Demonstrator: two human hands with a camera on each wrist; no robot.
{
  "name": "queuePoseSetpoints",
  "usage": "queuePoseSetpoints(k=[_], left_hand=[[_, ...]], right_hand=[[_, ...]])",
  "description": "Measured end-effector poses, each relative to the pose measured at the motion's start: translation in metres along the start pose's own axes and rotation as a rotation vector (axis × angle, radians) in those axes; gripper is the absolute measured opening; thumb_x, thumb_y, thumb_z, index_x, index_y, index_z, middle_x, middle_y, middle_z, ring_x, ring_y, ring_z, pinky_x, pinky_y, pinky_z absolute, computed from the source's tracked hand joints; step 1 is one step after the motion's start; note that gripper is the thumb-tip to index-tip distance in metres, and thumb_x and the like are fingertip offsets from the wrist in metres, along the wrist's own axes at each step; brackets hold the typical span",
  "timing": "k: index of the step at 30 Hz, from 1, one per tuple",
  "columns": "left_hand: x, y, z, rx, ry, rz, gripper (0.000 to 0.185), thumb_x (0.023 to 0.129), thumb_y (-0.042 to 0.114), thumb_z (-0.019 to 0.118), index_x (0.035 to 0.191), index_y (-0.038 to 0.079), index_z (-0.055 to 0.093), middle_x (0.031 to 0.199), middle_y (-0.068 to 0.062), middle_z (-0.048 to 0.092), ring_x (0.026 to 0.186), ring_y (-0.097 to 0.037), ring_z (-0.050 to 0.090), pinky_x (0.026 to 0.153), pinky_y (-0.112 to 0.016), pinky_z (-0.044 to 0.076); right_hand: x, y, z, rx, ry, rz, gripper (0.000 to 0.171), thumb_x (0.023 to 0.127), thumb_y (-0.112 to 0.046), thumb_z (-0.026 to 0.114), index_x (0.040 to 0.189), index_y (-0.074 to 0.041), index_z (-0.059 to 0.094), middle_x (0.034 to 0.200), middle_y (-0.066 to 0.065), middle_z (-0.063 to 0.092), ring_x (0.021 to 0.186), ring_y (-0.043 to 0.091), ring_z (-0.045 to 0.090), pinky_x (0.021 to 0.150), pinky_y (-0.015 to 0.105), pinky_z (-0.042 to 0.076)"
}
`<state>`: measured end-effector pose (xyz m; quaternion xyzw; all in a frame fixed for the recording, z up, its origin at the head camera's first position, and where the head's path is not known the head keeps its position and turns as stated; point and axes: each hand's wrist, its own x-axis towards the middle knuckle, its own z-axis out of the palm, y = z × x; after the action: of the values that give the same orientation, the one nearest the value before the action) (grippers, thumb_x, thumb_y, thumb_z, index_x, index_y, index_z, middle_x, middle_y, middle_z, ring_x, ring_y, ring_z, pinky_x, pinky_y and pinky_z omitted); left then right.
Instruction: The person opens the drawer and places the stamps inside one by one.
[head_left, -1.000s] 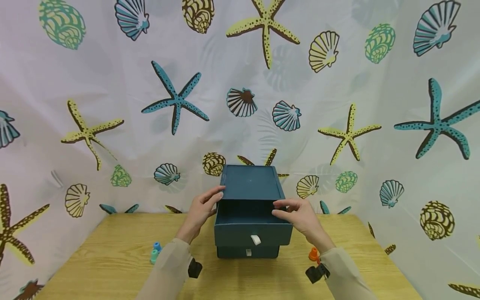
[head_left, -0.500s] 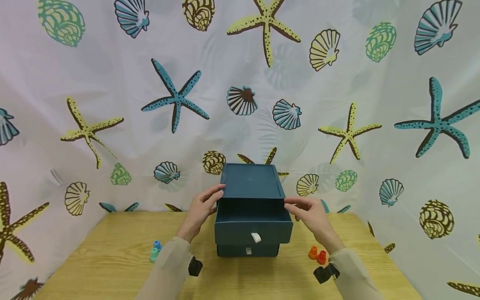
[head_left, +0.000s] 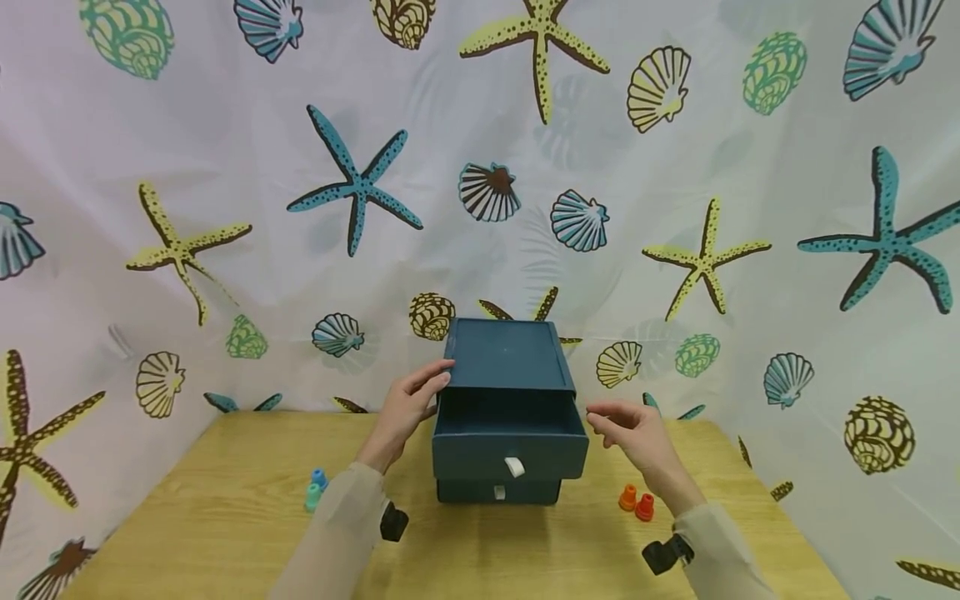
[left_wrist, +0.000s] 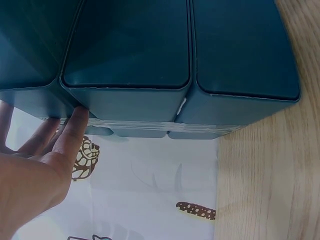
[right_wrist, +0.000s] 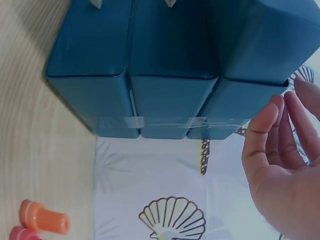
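Note:
A dark blue drawer unit stands at the middle of the table. Its top drawer is pulled out toward me and has a white tab on its front; nothing shows inside the part I can see. My left hand rests against the unit's upper left side, fingertips touching it, as the left wrist view also shows. To the right of the pulled-out drawer, my right hand hovers slightly apart, fingers loosely bent and holding nothing. A lower drawer front sits pushed in beneath.
An orange peg-like piece and a red one stand right of the unit. A blue piece and a teal one stand on the left. Behind the wooden table hangs a shell-printed curtain.
My right hand has drawn away from the drawer's opening, out past its right edge. The left hand has stayed against the unit, and the drawer remains pulled out.

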<state>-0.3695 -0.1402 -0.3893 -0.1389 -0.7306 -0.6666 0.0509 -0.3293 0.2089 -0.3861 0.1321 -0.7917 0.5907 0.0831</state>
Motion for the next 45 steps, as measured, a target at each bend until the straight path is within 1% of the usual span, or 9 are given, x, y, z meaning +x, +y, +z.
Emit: queuePoseSetpoints(k=[6, 10, 15, 21, 26, 30, 38, 43, 45], left_hand=[[0.0, -0.001, 0.001, 0.01, -0.008, 0.006, 0.049, 0.096, 0.049, 0.058, 0.139, 0.026, 0.056, 0.154, -0.001, 0.041, 0.143, -0.028, 0.036, 0.11, -0.058, 0.038], [0.0, 0.0, 0.001, 0.007, -0.005, 0.002, 0.048, 0.095, 0.051, 0.058, 0.137, 0.029, 0.057, 0.153, 0.002, 0.042, 0.142, -0.026, 0.036, 0.11, -0.057, 0.038], [-0.001, 0.002, 0.001, -0.002, 0.0, 0.003, 0.048, 0.095, 0.051, 0.059, 0.137, 0.029, 0.058, 0.153, 0.002, 0.042, 0.143, -0.026, 0.036, 0.11, -0.059, 0.036], [-0.002, 0.001, 0.0, -0.002, -0.003, -0.001, 0.047, 0.095, 0.051, 0.058, 0.137, 0.029, 0.057, 0.153, 0.003, 0.041, 0.143, -0.025, 0.035, 0.111, -0.058, 0.036], [-0.002, 0.0, -0.001, -0.002, -0.008, 0.009, 0.049, 0.095, 0.052, 0.058, 0.138, 0.028, 0.057, 0.154, 0.003, 0.041, 0.144, -0.026, 0.035, 0.111, -0.059, 0.036], [-0.001, 0.0, -0.001, -0.011, -0.015, 0.01, 0.051, 0.094, 0.052, 0.059, 0.138, 0.028, 0.056, 0.154, 0.003, 0.04, 0.144, -0.026, 0.035, 0.111, -0.058, 0.036], [-0.002, 0.001, -0.001, -0.004, -0.007, 0.004, 0.05, 0.093, 0.053, 0.06, 0.137, 0.03, 0.057, 0.153, 0.004, 0.042, 0.143, -0.025, 0.036, 0.111, -0.057, 0.037], [-0.002, 0.0, -0.001, -0.005, -0.009, 0.002, 0.05, 0.093, 0.053, 0.06, 0.137, 0.03, 0.057, 0.153, 0.003, 0.042, 0.143, -0.025, 0.035, 0.111, -0.057, 0.037], [-0.001, 0.0, -0.001, -0.009, -0.011, 0.003, 0.05, 0.094, 0.052, 0.059, 0.138, 0.029, 0.057, 0.153, 0.003, 0.042, 0.144, -0.025, 0.035, 0.111, -0.058, 0.036]], right_hand=[[-0.005, 0.01, -0.005, -0.009, -0.003, 0.043, 0.033, 0.092, -0.024, 0.07, 0.115, -0.001, 0.069, 0.099, 0.006, 0.068, 0.077, 0.016, 0.059, 0.071, 0.026, 0.054], [-0.007, 0.016, -0.008, -0.009, -0.002, 0.053, 0.032, 0.092, -0.024, 0.07, 0.116, -0.001, 0.069, 0.099, 0.007, 0.068, 0.078, 0.016, 0.06, 0.071, 0.026, 0.054], [-0.009, 0.024, -0.012, -0.026, -0.003, 0.062, 0.035, 0.093, -0.025, 0.069, 0.12, -0.002, 0.068, 0.108, 0.011, 0.069, 0.084, 0.016, 0.059, 0.07, 0.026, 0.054], [-0.012, 0.033, -0.017, -0.051, 0.002, 0.077, 0.037, 0.093, -0.024, 0.069, 0.123, -0.003, 0.067, 0.118, 0.016, 0.067, 0.09, 0.02, 0.06, 0.072, 0.026, 0.055], [-0.014, 0.041, -0.021, -0.046, -0.002, 0.117, 0.039, 0.092, -0.025, 0.07, 0.124, -0.002, 0.066, 0.119, 0.017, 0.068, 0.087, 0.015, 0.06, 0.072, 0.027, 0.055], [-0.016, 0.046, -0.025, -0.041, 0.0, 0.136, 0.04, 0.092, -0.025, 0.07, 0.124, -0.001, 0.066, 0.12, 0.017, 0.068, 0.085, 0.014, 0.061, 0.072, 0.028, 0.055], [-0.019, 0.057, -0.032, -0.049, -0.002, 0.169, 0.043, 0.092, -0.026, 0.07, 0.126, -0.002, 0.065, 0.123, 0.016, 0.067, 0.093, 0.014, 0.065, 0.075, 0.03, 0.056], [-0.022, 0.064, -0.036, -0.058, -0.01, 0.175, 0.043, 0.093, -0.024, 0.069, 0.127, 0.001, 0.064, 0.123, 0.018, 0.067, 0.094, 0.016, 0.067, 0.074, 0.032, 0.057], [-0.025, 0.063, -0.038, -0.062, -0.012, 0.175, 0.041, 0.093, -0.022, 0.068, 0.126, 0.002, 0.064, 0.123, 0.019, 0.067, 0.092, 0.014, 0.067, 0.074, 0.032, 0.057]])
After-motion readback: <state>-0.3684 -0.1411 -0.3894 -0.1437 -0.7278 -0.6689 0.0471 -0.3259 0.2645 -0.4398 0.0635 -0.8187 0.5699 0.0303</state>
